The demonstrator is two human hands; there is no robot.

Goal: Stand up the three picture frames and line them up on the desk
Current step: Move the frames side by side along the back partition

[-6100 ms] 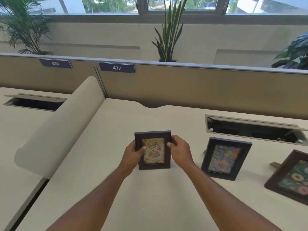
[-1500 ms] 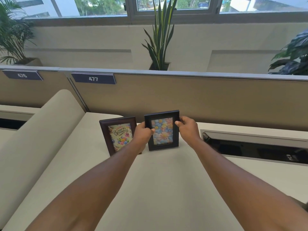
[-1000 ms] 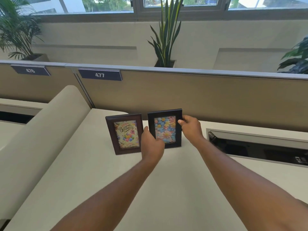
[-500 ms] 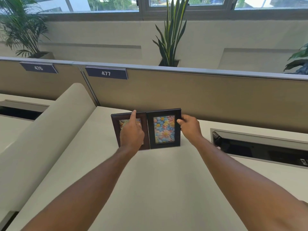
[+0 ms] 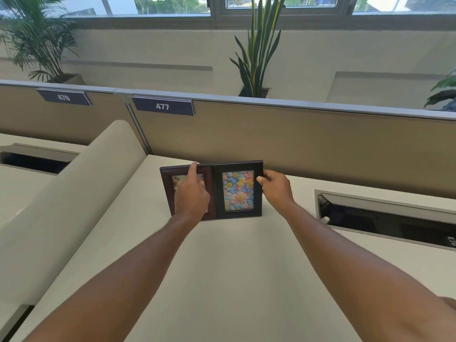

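Two picture frames stand upright side by side, edges touching, near the back of the desk (image 5: 234, 280). The brown birthday frame (image 5: 167, 191) is on the left; my left hand (image 5: 192, 193) covers most of its picture, with a finger on its top edge. The black flower frame (image 5: 238, 190) stands to its right. My right hand (image 5: 276, 188) pinches that frame's right edge. The third frame is out of view.
A tan partition (image 5: 296, 144) with number plates 476 and 477 runs right behind the frames. An open cable tray (image 5: 385, 218) is sunk into the desk at the right. A rounded cream divider (image 5: 74, 206) slopes along the left.
My left hand let go of the flower frame's left edge and moved onto the birthday frame. The gap between the two frames closed; they now touch.
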